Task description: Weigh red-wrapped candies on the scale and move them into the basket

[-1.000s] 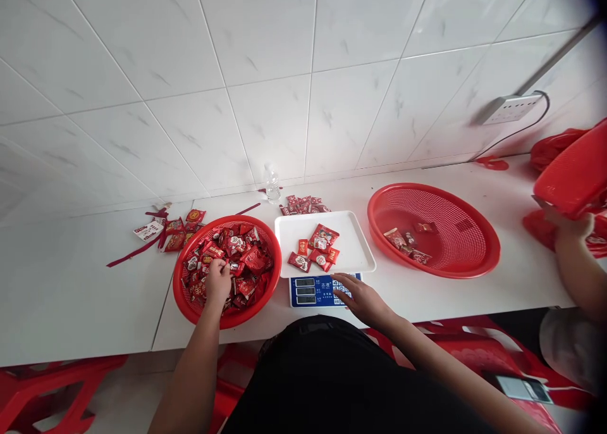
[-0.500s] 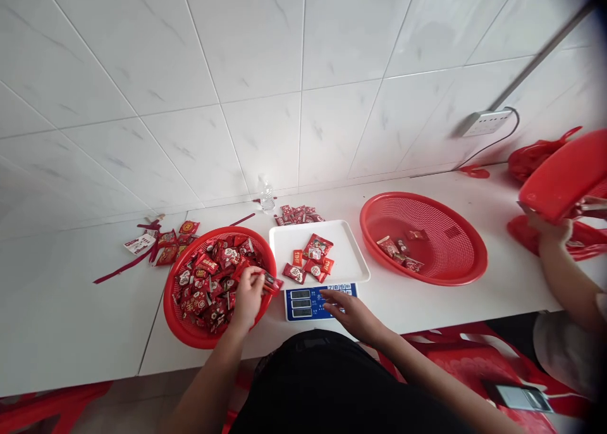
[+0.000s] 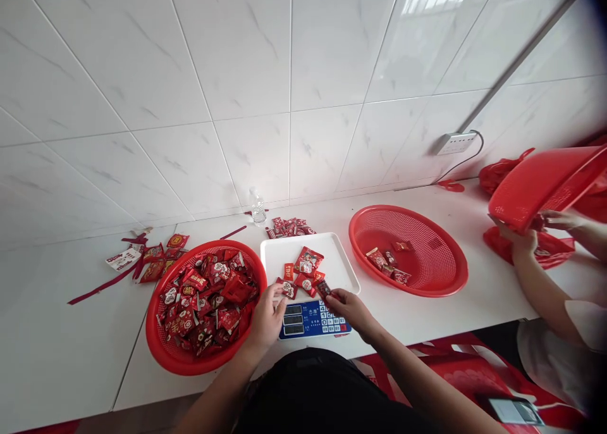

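Observation:
My right hand (image 3: 353, 314) pinches a small dark red wrapped candy (image 3: 323, 288) over the front right edge of the white weighing tray (image 3: 339, 266). At the tray's front left corner is my left hand (image 3: 266, 319), thumb and fingers apart, its fingertips by a red candy packet (image 3: 288, 288); whether they touch it I cannot tell. Several red packets lie together on the tray. Below the tray shows the scale's blue keypad panel (image 3: 315, 319). Left of it stands a red basket (image 3: 156, 348) heaped with red candy packets.
A second red basket (image 3: 458, 276), right of the scale, holds several packets. Behind the tray lie more packets (image 3: 287, 227) and a clear bottle (image 3: 257, 206). Ribbons and a label (image 3: 123, 259) lie at left. At far right, another person's hands hold a tilted red basket (image 3: 531, 184).
My left hand has moved from the left basket to the tray and no longer holds a packet. My right hand, empty before, now holds a candy. The other person's basket has tilted.

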Available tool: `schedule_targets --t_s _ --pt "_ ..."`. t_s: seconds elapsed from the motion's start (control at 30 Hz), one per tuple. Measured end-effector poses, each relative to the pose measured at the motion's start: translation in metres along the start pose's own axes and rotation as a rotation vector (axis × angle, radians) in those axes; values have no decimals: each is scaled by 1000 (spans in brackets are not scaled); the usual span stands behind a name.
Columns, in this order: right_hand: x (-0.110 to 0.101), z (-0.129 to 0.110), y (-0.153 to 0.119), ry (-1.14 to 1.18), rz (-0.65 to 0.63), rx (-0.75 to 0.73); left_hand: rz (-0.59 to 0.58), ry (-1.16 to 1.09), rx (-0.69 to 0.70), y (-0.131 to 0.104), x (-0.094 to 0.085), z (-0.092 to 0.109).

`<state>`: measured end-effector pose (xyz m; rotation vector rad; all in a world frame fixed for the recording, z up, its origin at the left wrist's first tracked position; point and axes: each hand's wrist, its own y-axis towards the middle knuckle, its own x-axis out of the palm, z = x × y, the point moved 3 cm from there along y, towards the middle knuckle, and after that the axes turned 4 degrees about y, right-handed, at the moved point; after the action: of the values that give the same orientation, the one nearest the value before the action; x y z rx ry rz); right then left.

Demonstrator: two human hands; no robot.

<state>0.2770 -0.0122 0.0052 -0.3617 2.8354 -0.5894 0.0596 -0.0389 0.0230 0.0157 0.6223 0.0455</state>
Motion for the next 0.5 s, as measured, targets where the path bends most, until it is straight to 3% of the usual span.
schedule_targets --t_s 0.1,0.2,0.33,0.5 --pt "-20 2 15 -124 105 8 129 260 89 -4 -16 -21" --pt "-30 1 25 -295 136 6 138 460 93 -13 -22 -47" --pt "-32 -6 29 -595 275 -91 116 651 33 -24 -17 -73" --pt "-14 -9 33 -892 170 -181 77 712 5 -25 -10 -75"
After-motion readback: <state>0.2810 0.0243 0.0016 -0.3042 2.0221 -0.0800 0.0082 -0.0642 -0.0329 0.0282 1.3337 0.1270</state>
